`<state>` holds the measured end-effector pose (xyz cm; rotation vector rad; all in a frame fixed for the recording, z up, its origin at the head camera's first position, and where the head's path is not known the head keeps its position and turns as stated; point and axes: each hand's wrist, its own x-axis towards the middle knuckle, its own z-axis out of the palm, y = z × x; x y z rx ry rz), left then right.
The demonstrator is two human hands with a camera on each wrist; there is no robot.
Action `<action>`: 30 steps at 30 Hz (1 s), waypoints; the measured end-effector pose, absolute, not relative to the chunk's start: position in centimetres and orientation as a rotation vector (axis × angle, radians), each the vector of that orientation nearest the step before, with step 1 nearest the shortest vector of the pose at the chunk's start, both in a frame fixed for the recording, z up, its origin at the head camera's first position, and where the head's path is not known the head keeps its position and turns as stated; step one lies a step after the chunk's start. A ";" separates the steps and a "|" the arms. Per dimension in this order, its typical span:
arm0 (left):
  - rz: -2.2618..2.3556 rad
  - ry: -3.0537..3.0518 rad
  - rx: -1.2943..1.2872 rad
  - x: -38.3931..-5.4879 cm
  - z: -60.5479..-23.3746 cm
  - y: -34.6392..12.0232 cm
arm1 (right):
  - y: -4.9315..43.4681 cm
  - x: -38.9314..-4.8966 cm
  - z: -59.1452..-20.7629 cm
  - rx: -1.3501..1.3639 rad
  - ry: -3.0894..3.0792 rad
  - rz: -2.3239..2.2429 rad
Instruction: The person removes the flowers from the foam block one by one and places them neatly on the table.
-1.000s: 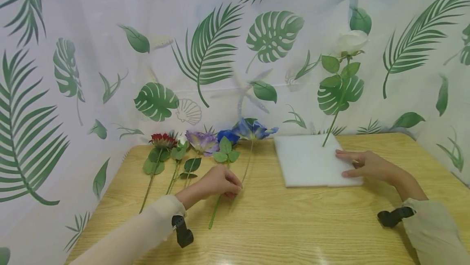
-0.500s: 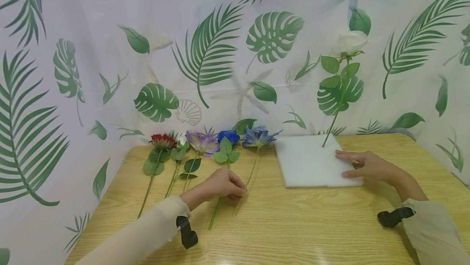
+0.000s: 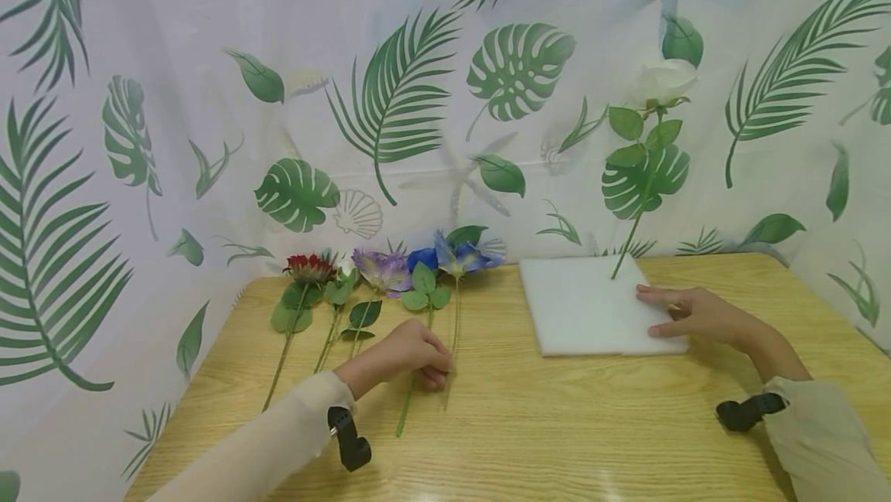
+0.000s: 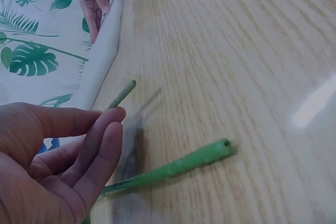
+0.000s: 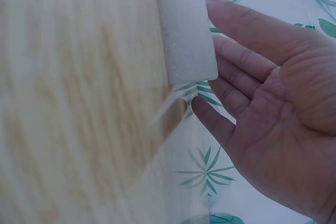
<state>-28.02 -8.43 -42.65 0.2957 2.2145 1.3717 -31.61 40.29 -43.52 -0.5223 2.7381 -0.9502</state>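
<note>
In the head view my left hand (image 3: 411, 355) pinches the thin stem of a light blue flower (image 3: 461, 256). The left wrist view shows the cut stem end (image 4: 123, 93) poking out past the thumb and fingertips. Below that hand, the thicker green stem (image 4: 178, 166) of a dark blue rose (image 3: 422, 259) lies on the table. My right hand (image 3: 710, 320) rests its extended fingers on the right edge of a white foam board (image 3: 585, 312). A white rose (image 3: 664, 83) stands in the board, leaning slightly right.
Left of the left hand, a red flower (image 3: 308, 268), a white bloom (image 3: 345, 264) partly hidden by leaves, and a purple flower (image 3: 381, 268) lie on the wooden table (image 3: 543, 425). A leaf-print curtain (image 3: 418, 100) hangs behind the table.
The light blue flower in my left hand swung right, then came back left, and its head now overlaps the dark blue rose. My right hand and the foam board stay put.
</note>
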 end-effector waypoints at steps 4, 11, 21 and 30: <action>1.347 2.193 0.278 -28.0 -42.6 -8.4 | 40.3 -31.5 -43.5 -0.525 2.744 -0.946; 1.307 2.204 0.300 -27.7 -42.5 -8.0 | 40.4 -31.5 -43.5 -0.532 2.742 -0.960; 1.265 2.293 0.290 -27.6 -42.1 -7.9 | 40.3 -31.5 -43.3 -0.532 2.744 -0.948; 1.222 2.294 0.293 -28.2 -42.4 -8.1 | 40.4 -31.5 -43.4 -0.516 2.720 -0.981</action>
